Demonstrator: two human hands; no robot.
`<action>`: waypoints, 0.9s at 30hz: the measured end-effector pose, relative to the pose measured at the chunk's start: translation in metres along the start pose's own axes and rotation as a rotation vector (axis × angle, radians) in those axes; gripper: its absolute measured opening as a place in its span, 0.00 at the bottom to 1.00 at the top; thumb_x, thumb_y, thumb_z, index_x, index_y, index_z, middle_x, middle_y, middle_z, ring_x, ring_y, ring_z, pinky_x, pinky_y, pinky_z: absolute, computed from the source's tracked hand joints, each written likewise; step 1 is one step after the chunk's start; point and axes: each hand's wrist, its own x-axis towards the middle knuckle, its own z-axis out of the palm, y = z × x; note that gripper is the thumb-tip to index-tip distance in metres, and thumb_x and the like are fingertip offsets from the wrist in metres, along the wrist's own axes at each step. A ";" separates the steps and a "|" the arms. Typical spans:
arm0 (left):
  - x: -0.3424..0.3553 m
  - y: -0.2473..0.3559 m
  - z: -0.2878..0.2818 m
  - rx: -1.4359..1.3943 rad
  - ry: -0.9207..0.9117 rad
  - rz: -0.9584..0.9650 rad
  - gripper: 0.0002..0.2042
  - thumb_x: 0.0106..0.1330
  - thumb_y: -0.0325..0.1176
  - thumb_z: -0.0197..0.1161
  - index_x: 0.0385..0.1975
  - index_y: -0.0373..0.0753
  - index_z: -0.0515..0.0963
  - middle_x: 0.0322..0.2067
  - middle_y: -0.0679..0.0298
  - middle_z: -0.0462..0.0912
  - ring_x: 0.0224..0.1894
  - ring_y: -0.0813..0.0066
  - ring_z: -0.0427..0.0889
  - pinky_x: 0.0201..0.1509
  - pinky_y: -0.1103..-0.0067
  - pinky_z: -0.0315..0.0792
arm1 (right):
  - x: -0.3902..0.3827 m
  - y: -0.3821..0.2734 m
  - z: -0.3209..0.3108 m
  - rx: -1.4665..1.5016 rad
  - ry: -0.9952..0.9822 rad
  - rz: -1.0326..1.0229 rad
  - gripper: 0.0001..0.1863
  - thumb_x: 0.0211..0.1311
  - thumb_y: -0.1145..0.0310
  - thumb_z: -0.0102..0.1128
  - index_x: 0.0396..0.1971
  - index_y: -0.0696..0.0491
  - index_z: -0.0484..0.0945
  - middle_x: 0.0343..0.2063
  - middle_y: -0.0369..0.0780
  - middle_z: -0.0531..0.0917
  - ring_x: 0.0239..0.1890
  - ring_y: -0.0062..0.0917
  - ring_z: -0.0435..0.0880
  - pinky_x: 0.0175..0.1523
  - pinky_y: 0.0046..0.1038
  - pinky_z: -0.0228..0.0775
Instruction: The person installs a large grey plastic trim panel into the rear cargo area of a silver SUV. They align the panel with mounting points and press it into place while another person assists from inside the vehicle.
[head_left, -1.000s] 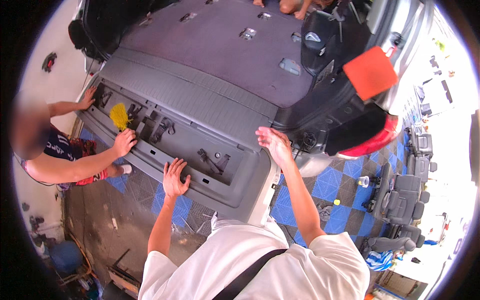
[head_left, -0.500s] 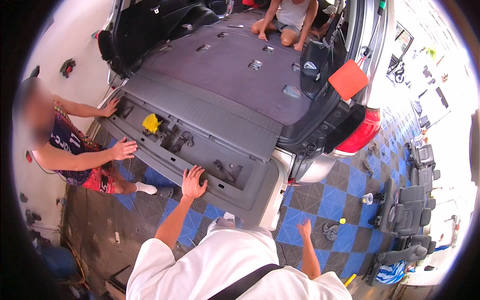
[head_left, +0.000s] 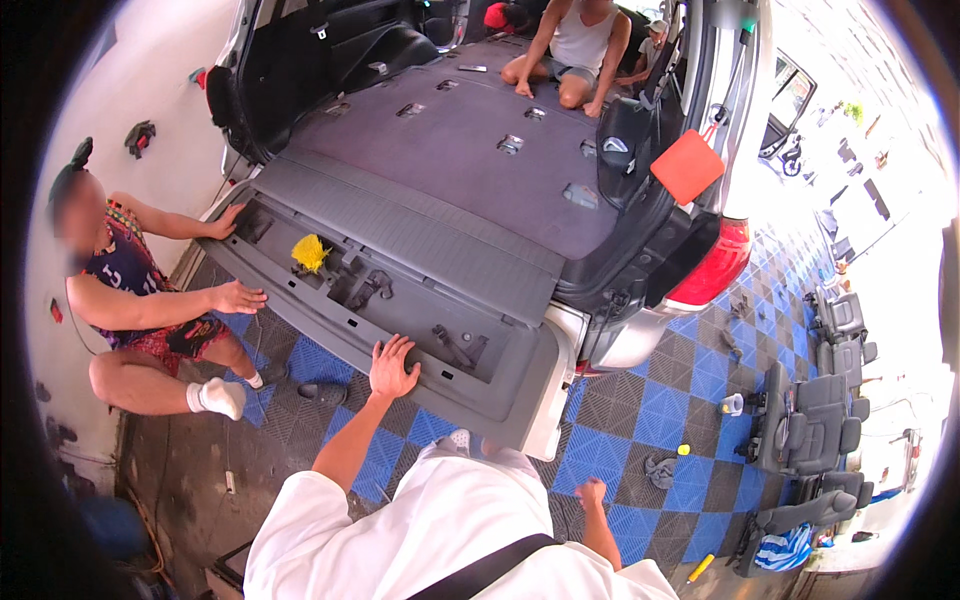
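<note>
Left hand rests spread flat on the near edge of a grey trim panel; right hand hangs loosely curled, empty.

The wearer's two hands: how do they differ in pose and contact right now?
The left hand lies flat with fingers spread on the grey plastic tailgate trim panel; the right hand hangs low beside the body, loosely curled, touching nothing. The left arm is stretched forward, the right bent back over the blue-and-grey tiled floor. Both are bare and hold nothing.

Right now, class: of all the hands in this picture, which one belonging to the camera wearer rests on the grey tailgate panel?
The left hand, spread flat on the grey tailgate panel near its lower edge. The right hand hangs free over the tiled floor, touching nothing.
</note>
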 end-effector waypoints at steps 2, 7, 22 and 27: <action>0.000 0.000 0.000 0.004 0.000 0.004 0.29 0.64 0.45 0.67 0.66 0.45 0.78 0.70 0.62 0.76 0.79 0.60 0.65 0.83 0.49 0.53 | 0.002 -0.035 0.016 0.005 -0.086 -0.078 0.22 0.67 0.71 0.60 0.59 0.60 0.82 0.35 0.45 0.89 0.28 0.31 0.91 0.22 0.32 0.73; 0.001 0.001 -0.003 -0.026 -0.017 -0.021 0.30 0.64 0.47 0.68 0.66 0.45 0.78 0.70 0.62 0.77 0.79 0.63 0.65 0.84 0.50 0.52 | -0.014 -0.144 0.073 0.244 -0.100 -0.446 0.29 0.71 0.49 0.70 0.54 0.62 0.84 0.34 0.40 0.87 0.32 0.25 0.87 0.30 0.28 0.74; -0.006 -0.003 -0.004 -0.055 0.061 0.008 0.27 0.64 0.45 0.67 0.63 0.43 0.80 0.68 0.61 0.79 0.78 0.62 0.67 0.84 0.50 0.53 | -0.063 -0.233 0.072 -0.330 -0.159 -0.593 0.20 0.67 0.60 0.71 0.41 0.67 0.84 0.34 0.48 0.89 0.35 0.35 0.86 0.46 0.39 0.77; -0.005 0.002 -0.011 -0.104 0.107 0.040 0.28 0.62 0.45 0.69 0.63 0.45 0.80 0.67 0.63 0.80 0.77 0.64 0.68 0.83 0.51 0.54 | -0.047 -0.223 0.091 -0.046 -0.015 -0.580 0.22 0.69 0.62 0.71 0.51 0.64 0.82 0.42 0.49 0.89 0.45 0.36 0.89 0.55 0.37 0.79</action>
